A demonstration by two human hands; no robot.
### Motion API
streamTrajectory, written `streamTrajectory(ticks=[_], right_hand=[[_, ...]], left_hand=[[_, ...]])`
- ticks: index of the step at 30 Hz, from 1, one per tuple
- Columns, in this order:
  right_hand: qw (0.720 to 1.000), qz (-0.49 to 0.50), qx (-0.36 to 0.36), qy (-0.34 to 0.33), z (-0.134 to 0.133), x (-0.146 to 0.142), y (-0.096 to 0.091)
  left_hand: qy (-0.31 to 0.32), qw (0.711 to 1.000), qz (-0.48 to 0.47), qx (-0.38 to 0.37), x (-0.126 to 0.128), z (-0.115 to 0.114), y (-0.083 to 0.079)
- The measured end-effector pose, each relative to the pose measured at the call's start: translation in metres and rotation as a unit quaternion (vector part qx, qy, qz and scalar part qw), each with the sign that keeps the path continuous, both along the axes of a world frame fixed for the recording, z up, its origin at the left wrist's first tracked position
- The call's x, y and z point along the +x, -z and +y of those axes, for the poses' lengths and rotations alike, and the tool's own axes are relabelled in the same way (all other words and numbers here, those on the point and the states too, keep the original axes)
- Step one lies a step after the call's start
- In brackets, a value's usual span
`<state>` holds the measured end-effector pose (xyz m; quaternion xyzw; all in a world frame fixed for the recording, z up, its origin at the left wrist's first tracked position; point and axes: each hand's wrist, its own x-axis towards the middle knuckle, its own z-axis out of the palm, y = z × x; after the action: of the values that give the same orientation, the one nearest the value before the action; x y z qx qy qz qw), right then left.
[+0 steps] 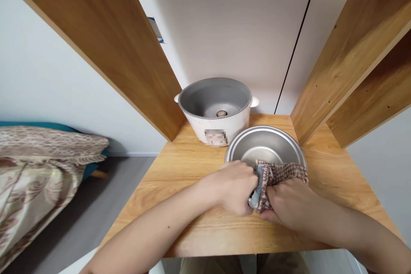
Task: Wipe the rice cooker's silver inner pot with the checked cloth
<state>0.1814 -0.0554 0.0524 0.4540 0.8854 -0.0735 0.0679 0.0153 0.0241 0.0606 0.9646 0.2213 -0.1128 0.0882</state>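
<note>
A silver metal inner pot (265, 145) sits on the wooden table (192, 167), just right of centre. My left hand (236, 186) is closed on the pot's near rim. My right hand (289, 203) is closed on a brown-and-white patterned cloth (282, 173), which is draped over the pot's near edge and pressed against it. Behind the pot stands a white electric cooker body (215, 113) with a grey, empty cavity and small side handles.
Wooden shelf panels (105, 38) rise at the left and right of the table, with a white wall behind. A bed with a patterned beige cover (41, 162) lies on the left over a grey floor.
</note>
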Motion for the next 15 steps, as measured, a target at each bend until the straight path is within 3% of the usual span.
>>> streamTrajectory(ticks=[4,7,15], right_hand=[[0.997,-0.017,0.02,0.068,-0.006,-0.016,0.009],[0.997,-0.016,0.018,0.076,-0.008,-0.019,0.008],[0.994,0.049,-0.096,0.002,0.005,0.017,-0.031]], left_hand=[[-0.002,1.0,0.002,-0.003,0.0,0.0,0.001],[-0.005,1.0,0.008,-0.001,0.0,0.0,0.0],[-0.011,1.0,0.026,-0.002,0.001,-0.001,-0.003]])
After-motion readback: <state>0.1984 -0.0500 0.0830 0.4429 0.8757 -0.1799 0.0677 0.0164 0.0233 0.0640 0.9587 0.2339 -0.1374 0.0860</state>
